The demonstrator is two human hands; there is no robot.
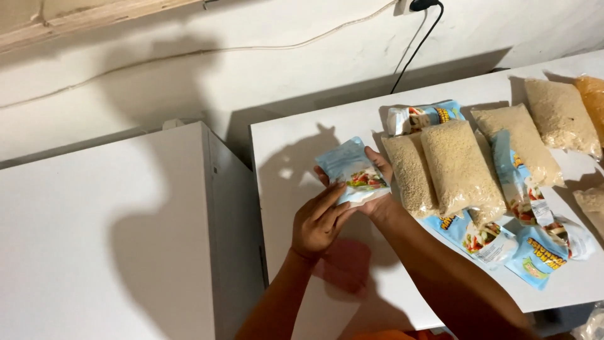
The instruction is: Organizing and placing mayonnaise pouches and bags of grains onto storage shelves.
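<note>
Both hands [343,211] on blue pouch [353,171] — near, perhaps over, table [283,164] edge.

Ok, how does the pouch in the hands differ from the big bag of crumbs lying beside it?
The pouch is blue with a food picture; the bag of crumbs is clear, showing pale beige grains. The pouch looks flat and smaller; the bag is plump and larger. The pouch is held off the table by the left hand and right hand; the bag lies on it. Both are soft packets.
</note>
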